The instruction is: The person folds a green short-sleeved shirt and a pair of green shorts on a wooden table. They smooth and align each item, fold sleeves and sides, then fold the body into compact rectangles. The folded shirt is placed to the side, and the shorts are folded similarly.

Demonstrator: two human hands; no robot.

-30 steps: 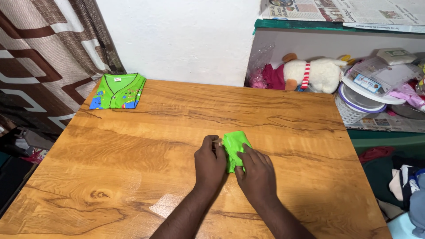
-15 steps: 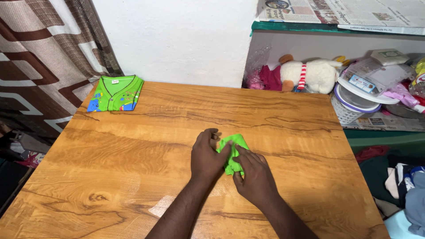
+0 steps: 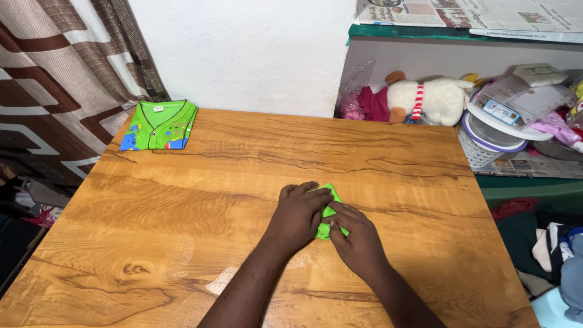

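A small green cloth (image 3: 328,212), folded tight, lies on the wooden table (image 3: 200,200) a little right of centre. My left hand (image 3: 297,215) lies flat over its left part, fingers pressing down on it. My right hand (image 3: 355,237) pinches the cloth's near edge from the right. Most of the cloth is hidden under the two hands. A folded green child's shirt (image 3: 159,124) with blue print lies at the table's far left corner.
A brown patterned curtain (image 3: 54,85) hangs at the left. Right of the table, a shelf holds a white plush toy (image 3: 428,100), a white basket (image 3: 480,152), lidded containers and newspaper. Clothes lie on the floor at the lower right.
The green cloth has been folded smaller. My left hand has come down flat on top of it, and my right hand has closed in on its near edge.
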